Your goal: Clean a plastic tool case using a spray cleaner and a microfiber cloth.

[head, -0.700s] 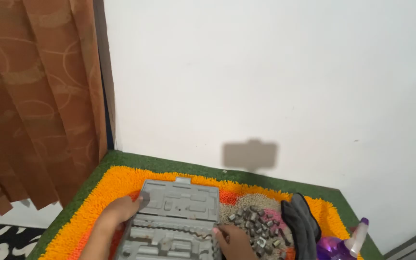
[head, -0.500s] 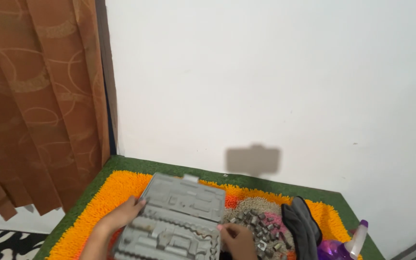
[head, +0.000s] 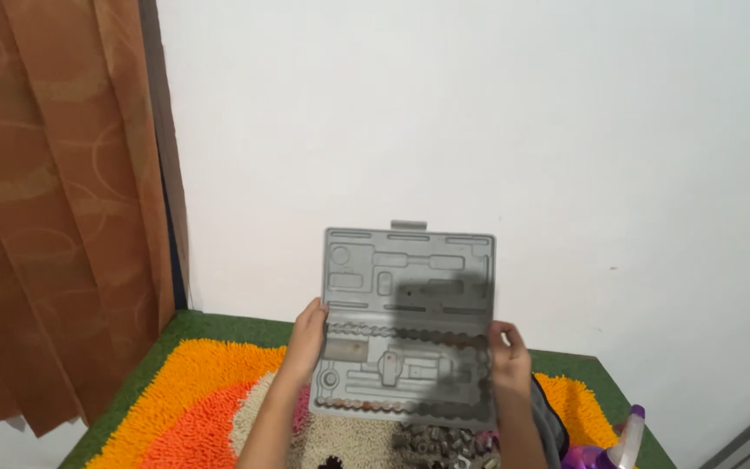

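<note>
Head view: the grey plastic tool case [head: 407, 326], which lay open on the rug half a second ago, is now lifted upright in front of the white wall [head: 479, 113] — its moulded, empty slots face the camera, the hinge running level across its middle. The left hand [head: 307, 336] pinches the case's left edge about halfway up, fingers wrapped behind and thumb in front; the right hand [head: 507, 354] clamps the right edge slightly lower in the same way. The case sits between the two hands, clear of the orange shag rug [head: 193, 408] below. A heap of small metal sockets [head: 440, 439] shows just under the case's lower edge, with a dark cloth [head: 550, 417] and a purple spray bottle [head: 622, 439] at the right. A rust-brown curtain [head: 54, 208] hangs at the left.
</note>
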